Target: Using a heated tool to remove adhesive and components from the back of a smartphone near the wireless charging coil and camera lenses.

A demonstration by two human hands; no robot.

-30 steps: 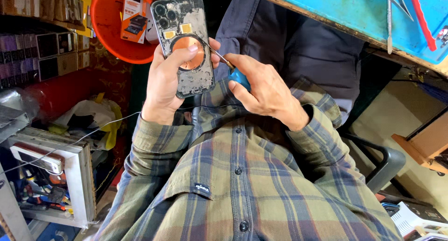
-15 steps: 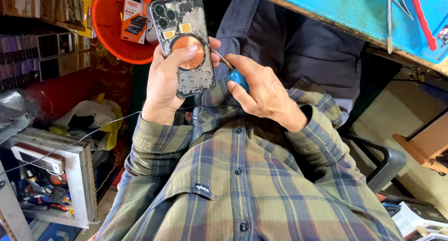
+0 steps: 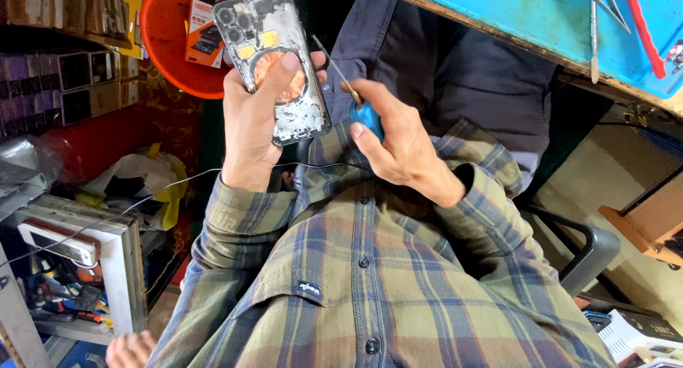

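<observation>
My left hand holds a stripped phone back housing upright over my lap. Its inner side faces me, showing camera holes, yellow patches and a round ring, and my thumb lies across the ring. My right hand grips a small screwdriver by its blue handle. The thin shaft points up and left, and its tip sits just off the housing's right edge. Both hands are above my plaid shirt.
An orange basin holding a small box sits beyond the housing. A bench with a blue mat carries tweezers and a red tool. Shelves of boxes stand left, and a chair arm is at right.
The screwdriver has drawn back from the housing's lower right side, its tip now raised beside the edge. My left hand still holds the housing, shifted slightly.
</observation>
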